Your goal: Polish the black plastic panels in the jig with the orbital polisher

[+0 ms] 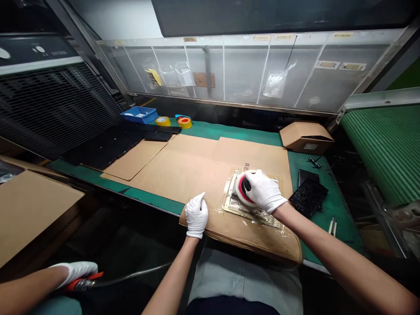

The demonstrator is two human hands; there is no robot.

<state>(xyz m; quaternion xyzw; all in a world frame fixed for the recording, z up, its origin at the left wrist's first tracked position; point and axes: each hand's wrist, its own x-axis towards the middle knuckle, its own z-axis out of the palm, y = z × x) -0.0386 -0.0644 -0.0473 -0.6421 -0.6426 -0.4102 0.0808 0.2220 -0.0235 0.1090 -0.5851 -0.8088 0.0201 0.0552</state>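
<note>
My right hand point(264, 191), in a white glove, is closed around a round pad point(242, 189) with a black and red body and a whitish rim. The pad is over a flat metal fixture plate point(234, 209), taped down on the cardboard point(193, 164), and hides part of it. Something dark shows on the plate, partly covered by the pad. My left hand point(196, 214), also gloved, is closed at the front edge of the cardboard, left of the plate. Whether its curled fingers hold anything is hidden.
Black panels point(111, 146) cover the left of the green bench. Behind them are a blue bin point(139, 114) and yellow tape rolls point(163, 121). On the right are black parts point(308, 194), a cutter point(332, 226) and a carton point(306, 136). A co-worker's gloved hand point(77, 271) holds an orange-handled tool, lower left.
</note>
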